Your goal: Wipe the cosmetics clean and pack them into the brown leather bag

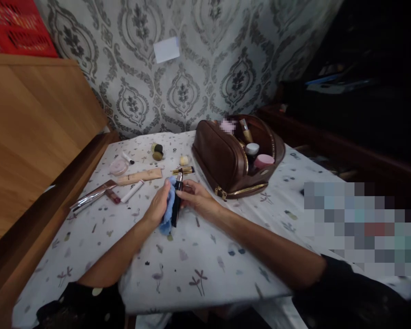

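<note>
My left hand (158, 203) is closed around a light blue cloth (167, 218), which presses against the side of a slim black bottle (176, 205) with a silvery top. From the other side my right hand (197, 197) grips the same bottle between thumb and fingers. The bottle stands nearly upright over the table, leaning slightly. Just behind it lies a gold and black tube (184, 170). A brown cosmetic bag (222, 160) sits unzipped to the right of my hands, with a pink-lidded jar (263, 161), a grey-lidded jar (252, 148) and a small bottle (245, 131) inside.
Left of my hands lie a beige squeeze tube (140, 176), a white tube (132, 191), a round pink compact (118, 166) and a makeup brush (92, 196). Small jars (157, 151) stand farther back. A wooden panel (37, 137) borders the left; a patterned wall (181, 87) rises behind.
</note>
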`<action>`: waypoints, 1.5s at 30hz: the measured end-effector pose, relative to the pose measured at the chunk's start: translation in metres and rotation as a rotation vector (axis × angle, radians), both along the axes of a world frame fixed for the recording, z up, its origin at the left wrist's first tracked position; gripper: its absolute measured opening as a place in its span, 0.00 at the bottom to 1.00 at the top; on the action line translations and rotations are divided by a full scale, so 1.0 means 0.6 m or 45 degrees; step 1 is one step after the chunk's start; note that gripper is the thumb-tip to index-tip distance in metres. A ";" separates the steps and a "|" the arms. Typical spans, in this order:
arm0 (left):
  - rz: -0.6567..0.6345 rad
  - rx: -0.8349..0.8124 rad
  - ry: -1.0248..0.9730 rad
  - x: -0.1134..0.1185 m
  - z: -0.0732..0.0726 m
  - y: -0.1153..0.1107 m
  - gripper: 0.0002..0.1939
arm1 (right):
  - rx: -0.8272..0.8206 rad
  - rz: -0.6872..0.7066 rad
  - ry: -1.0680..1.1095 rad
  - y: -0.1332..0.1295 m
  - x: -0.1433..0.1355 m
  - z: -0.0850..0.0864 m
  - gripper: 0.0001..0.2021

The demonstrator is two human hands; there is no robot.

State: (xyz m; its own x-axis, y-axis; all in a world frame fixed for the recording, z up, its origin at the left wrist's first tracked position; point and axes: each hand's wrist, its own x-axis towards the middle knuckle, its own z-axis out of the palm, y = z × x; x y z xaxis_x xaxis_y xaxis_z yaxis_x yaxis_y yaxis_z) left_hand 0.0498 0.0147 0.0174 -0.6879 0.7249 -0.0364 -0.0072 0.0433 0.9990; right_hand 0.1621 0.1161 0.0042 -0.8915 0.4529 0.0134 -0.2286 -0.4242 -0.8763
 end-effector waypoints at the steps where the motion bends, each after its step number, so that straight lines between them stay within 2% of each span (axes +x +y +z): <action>1: 0.003 -0.039 0.068 -0.002 -0.002 -0.001 0.22 | -0.026 -0.028 0.014 0.002 0.000 -0.001 0.24; 4: -0.035 -0.068 0.127 -0.002 -0.002 -0.001 0.20 | -0.032 -0.084 0.034 0.004 0.000 -0.003 0.24; 9: -0.326 -0.079 -0.026 0.007 0.014 -0.003 0.26 | 0.081 -0.092 0.008 0.012 -0.002 -0.008 0.27; 13: -0.449 -0.149 -0.021 0.006 0.022 -0.007 0.28 | 0.236 -0.113 -0.080 0.019 -0.001 -0.010 0.28; 16: -0.436 -0.110 0.051 -0.001 0.024 -0.004 0.27 | 0.232 -0.091 -0.090 0.020 0.003 -0.004 0.29; 19: -0.387 -0.054 0.082 -0.006 0.025 -0.002 0.26 | 0.089 -0.070 -0.073 0.018 0.006 0.005 0.28; 22: -0.398 -0.104 0.103 -0.008 0.028 -0.003 0.25 | 0.002 -0.127 -0.068 0.019 0.006 0.008 0.25; 26: -0.475 -0.193 0.156 -0.005 0.034 -0.008 0.23 | 0.049 -0.133 -0.075 0.022 0.002 0.003 0.26; 29: -0.482 -0.205 0.105 -0.004 0.037 -0.007 0.24 | 0.065 -0.104 -0.051 0.020 0.002 0.002 0.26; 35: -0.454 -0.091 0.049 -0.015 0.032 0.001 0.28 | 0.077 0.004 -0.051 0.014 0.007 0.012 0.24; 37: -0.483 -0.146 -0.021 -0.018 0.029 0.002 0.30 | 0.078 0.024 -0.037 0.016 0.008 0.013 0.23; 40: -0.629 -0.248 -0.217 -0.018 0.028 0.000 0.33 | 0.090 0.073 -0.009 0.025 0.009 0.013 0.22; 42: -0.723 -0.250 -0.352 -0.018 0.028 -0.002 0.34 | 0.108 0.081 0.010 0.032 0.009 0.013 0.23; 45: -0.759 -0.206 -0.431 -0.021 0.028 -0.004 0.32 | 0.146 0.069 0.026 0.037 0.011 0.015 0.22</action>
State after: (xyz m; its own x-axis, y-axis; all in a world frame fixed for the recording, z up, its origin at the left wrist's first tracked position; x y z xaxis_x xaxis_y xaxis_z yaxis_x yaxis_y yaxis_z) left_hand 0.0373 0.0121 0.0341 -0.1066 0.9421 -0.3179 -0.2455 0.2848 0.9266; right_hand 0.1686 0.1383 0.0133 -0.9137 0.3983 0.0809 -0.2266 -0.3341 -0.9149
